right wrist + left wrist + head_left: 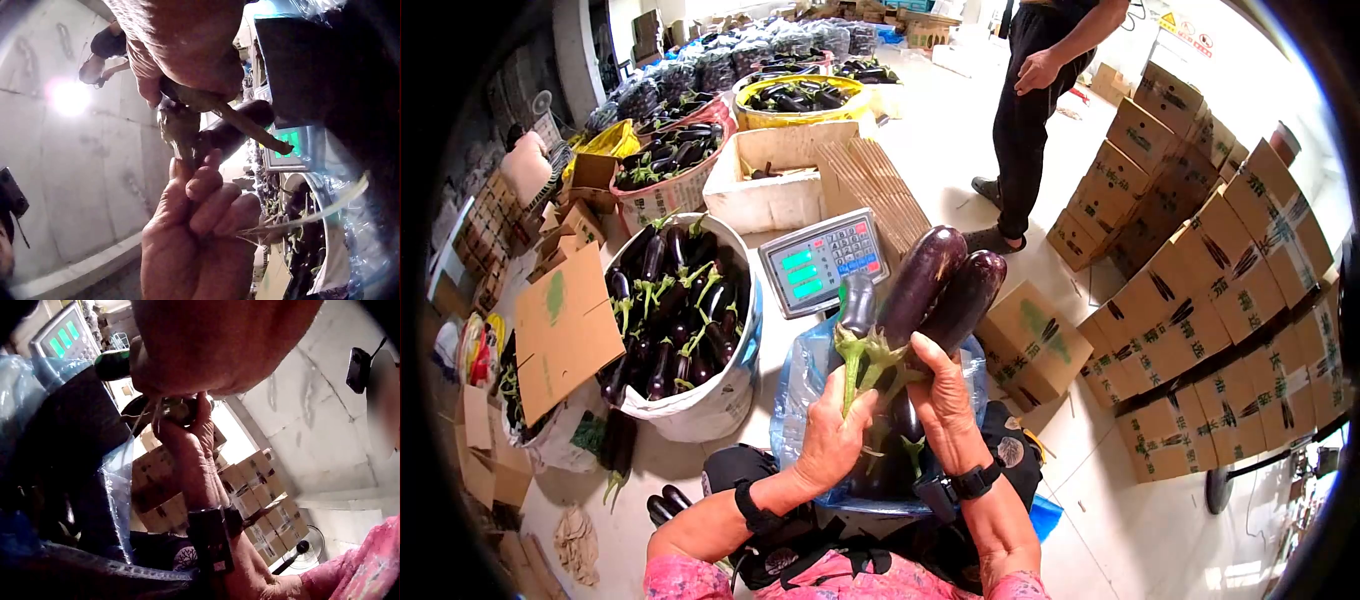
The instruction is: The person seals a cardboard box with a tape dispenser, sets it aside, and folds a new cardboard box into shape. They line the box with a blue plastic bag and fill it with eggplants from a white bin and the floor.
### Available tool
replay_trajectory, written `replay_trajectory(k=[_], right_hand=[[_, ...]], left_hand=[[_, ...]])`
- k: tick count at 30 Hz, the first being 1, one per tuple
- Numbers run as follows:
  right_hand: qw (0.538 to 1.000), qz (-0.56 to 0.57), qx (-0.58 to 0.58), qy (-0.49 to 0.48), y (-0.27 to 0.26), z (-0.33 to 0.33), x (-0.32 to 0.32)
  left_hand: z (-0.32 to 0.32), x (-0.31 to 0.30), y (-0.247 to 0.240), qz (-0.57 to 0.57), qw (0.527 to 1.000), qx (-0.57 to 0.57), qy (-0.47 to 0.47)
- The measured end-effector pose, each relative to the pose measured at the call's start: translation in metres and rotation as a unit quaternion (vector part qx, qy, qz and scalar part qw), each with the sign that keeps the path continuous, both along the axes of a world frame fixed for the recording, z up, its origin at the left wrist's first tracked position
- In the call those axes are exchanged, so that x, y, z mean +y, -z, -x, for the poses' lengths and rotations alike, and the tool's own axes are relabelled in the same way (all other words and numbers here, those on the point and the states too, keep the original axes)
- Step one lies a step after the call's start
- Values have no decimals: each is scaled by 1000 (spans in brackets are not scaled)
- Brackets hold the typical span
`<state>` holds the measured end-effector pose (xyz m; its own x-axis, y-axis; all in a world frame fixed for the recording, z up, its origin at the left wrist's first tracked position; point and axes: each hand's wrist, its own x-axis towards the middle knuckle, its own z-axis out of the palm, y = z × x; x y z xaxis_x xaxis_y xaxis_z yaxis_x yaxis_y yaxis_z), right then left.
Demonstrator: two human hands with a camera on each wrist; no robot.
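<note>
Several dark purple eggplants [922, 280] stand stem-down in the hands, tips pointing up, above a blue plastic bag [797, 385] holding more eggplants. The left hand [836, 430] pinches the green stem [850, 360] of a smaller eggplant [857, 305]. Around the stem ends of the two larger ones curls the right hand [945, 400], its thumb raised along the side. In the right wrist view the left hand [200, 231] grips a stem close under the right hand [187, 50]. The left wrist view shows the right hand [190, 437] at the stem ends, partly hidden.
A scale [825, 262] with lit green displays stands beyond the bag. On the left, a white sack [745, 370] is full of eggplants beside a cardboard flap [565, 325]. Stacked boxes [1180, 330] line the right side. A person in dark trousers [1025, 120] stands ahead.
</note>
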<state>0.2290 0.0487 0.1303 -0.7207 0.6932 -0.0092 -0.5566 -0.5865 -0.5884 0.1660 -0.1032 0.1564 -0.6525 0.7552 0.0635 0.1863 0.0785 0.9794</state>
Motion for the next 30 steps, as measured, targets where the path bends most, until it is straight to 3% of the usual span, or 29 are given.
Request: replay_trajectory(k=[7, 17, 18, 21, 22, 24, 30], right_hand=[[998, 59, 26, 3, 7, 5, -8], [996, 87, 19, -10, 1, 3, -16], [995, 90, 15, -28, -5, 1, -17], [994, 97, 35, -40, -1, 5, -18], [994, 95, 25, -42, -3, 6, -22], [994, 95, 18, -55, -6, 9, -27], [993, 89, 15, -81, -25, 33, -46]], left_hand=[[8, 7, 16, -52, 989, 126, -49], [9, 5, 22, -28, 996, 79, -35], [5, 5, 13, -56, 995, -83, -5], [5, 4, 5, -16, 997, -70, -13], [9, 6, 23, -59, 997, -31, -31], [17, -2, 14, -83, 995, 17, -43], [28, -32, -2, -115, 991, -47, -56]])
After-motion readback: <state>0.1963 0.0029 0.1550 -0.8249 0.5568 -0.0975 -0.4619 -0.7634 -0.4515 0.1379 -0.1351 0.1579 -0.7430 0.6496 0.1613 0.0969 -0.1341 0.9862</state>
